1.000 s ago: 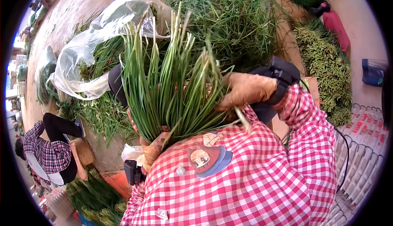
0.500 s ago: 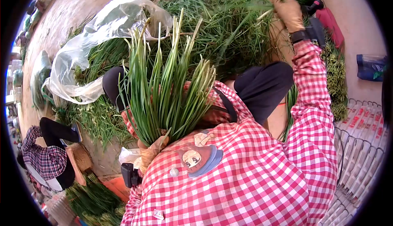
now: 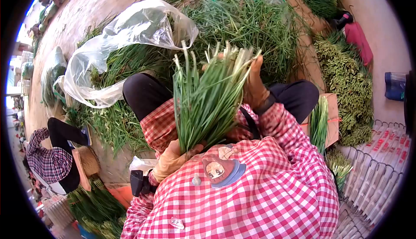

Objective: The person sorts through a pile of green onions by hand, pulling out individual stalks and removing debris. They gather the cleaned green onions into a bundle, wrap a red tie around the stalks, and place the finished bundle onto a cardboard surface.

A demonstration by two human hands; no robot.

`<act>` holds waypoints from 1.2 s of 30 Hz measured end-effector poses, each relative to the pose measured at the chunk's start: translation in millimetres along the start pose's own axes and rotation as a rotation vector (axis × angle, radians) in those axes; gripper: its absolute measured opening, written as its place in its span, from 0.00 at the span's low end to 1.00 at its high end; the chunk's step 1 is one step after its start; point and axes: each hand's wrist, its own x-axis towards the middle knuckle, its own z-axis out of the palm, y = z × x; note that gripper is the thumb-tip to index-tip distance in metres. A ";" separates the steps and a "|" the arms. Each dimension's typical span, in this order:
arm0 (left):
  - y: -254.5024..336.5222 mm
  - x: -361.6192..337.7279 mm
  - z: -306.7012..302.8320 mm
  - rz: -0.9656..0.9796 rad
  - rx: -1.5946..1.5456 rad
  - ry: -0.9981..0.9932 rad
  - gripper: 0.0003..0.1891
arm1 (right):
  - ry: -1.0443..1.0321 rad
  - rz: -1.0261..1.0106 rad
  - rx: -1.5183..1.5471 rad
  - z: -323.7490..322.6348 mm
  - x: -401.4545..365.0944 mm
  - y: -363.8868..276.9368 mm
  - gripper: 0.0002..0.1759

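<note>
A bunch of long green stalks (image 3: 208, 100) with pale cut ends stands upright in front of my chest. My left hand (image 3: 175, 156), in a tan glove, is wrapped round the lower end of the bunch. At the upper right side of the bunch is my right hand (image 3: 255, 83), also gloved, its palm against the pale ends; most of its fingers are hidden behind the stalks. Beyond my knees lies a large loose heap of green stalks (image 3: 255, 31).
A clear plastic bag (image 3: 93, 44) lies at the left of the heap. Bundled stalks (image 3: 346, 83) are stacked at the right, near a wire rack (image 3: 379, 169). Another person (image 3: 50, 159) sits at the far left. A small bundle (image 3: 319, 124) rests on a board by my right knee.
My right hand has come down from the far right, over the heap, to the top of the bunch. The bunch and my left hand have shifted right in view.
</note>
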 end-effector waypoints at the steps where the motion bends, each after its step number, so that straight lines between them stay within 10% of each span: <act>1: -1.2 1.4 -2.9 -0.007 0.071 -0.030 0.14 | -0.036 -0.045 0.048 2.3 10.4 -12.9 0.60; 3: -1.8 -2.1 -2.0 0.001 0.073 -0.012 0.12 | -0.148 -0.076 0.169 -9.1 26.9 -34.0 0.54; 8: -9.8 -8.4 -4.2 -0.137 -0.225 0.003 0.15 | 0.014 -0.040 -0.666 14.7 26.5 -99.1 0.26; 10: 2.0 -14.3 -1.1 -0.003 -0.071 -0.013 0.17 | 0.037 -0.017 -0.295 4.9 33.1 -122.0 0.14; 15: -5.6 -21.2 -15.1 -0.001 0.091 0.027 0.20 | 0.789 -0.326 -0.306 14.4 34.0 -173.7 0.13; 17: -2.2 -23.1 -18.7 0.014 0.148 0.038 0.21 | 0.413 -0.485 -0.590 -57.7 15.4 -212.2 0.13; 20: -9.2 -22.5 -22.7 0.018 0.215 0.094 0.24 | 0.559 -0.443 -1.001 35.3 -2.0 -147.5 0.12; 23: -0.6 -17.5 -22.3 0.039 0.316 0.091 0.23 | 0.183 0.228 -1.554 94.2 -25.1 -86.3 0.25; 25: -0.6 -15.1 -18.6 0.065 0.245 0.084 0.23 | -0.037 -0.238 -1.857 70.3 -24.0 -43.8 0.25; 27: 13.2 -16.6 -17.3 -0.023 0.328 0.064 0.22 | 0.109 0.117 -1.502 64.7 -22.4 -26.7 0.20; 31: 7.2 -22.5 -16.2 -0.073 0.052 0.109 0.20 | 0.321 -0.055 -1.223 34.6 -19.0 -35.3 0.13; 33: 3.6 -23.7 -15.9 -0.094 -0.010 0.141 0.19 | 0.394 -0.337 -1.680 -31.7 -13.2 -58.6 0.16; 36: 7.1 -23.1 -12.0 -0.106 0.068 0.209 0.18 | 0.596 0.142 -2.171 -46.8 -28.2 -79.8 0.16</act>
